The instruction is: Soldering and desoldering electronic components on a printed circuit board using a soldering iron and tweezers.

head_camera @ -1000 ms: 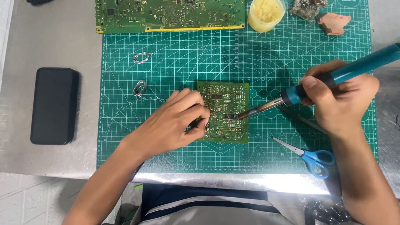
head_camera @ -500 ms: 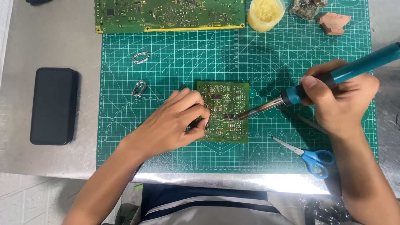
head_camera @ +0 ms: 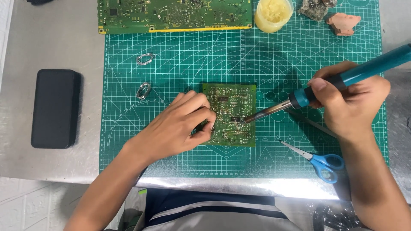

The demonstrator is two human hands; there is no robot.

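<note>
A small green circuit board (head_camera: 233, 112) lies in the middle of a green cutting mat (head_camera: 192, 68). My left hand (head_camera: 182, 124) rests on the board's left edge, fingers curled and pinching something thin and dark that I cannot make out. My right hand (head_camera: 351, 105) grips a teal-handled soldering iron (head_camera: 342, 79); its metal tip touches the board near its centre.
A long green circuit board (head_camera: 171, 15) lies along the mat's far edge, beside a tub of yellow paste (head_camera: 274, 15) and brownish lumps (head_camera: 338, 21). Blue-handled scissors (head_camera: 319, 160) lie near the front right. Two wire coils (head_camera: 144, 75) sit left of centre. A black phone (head_camera: 55, 109) rests on the metal table.
</note>
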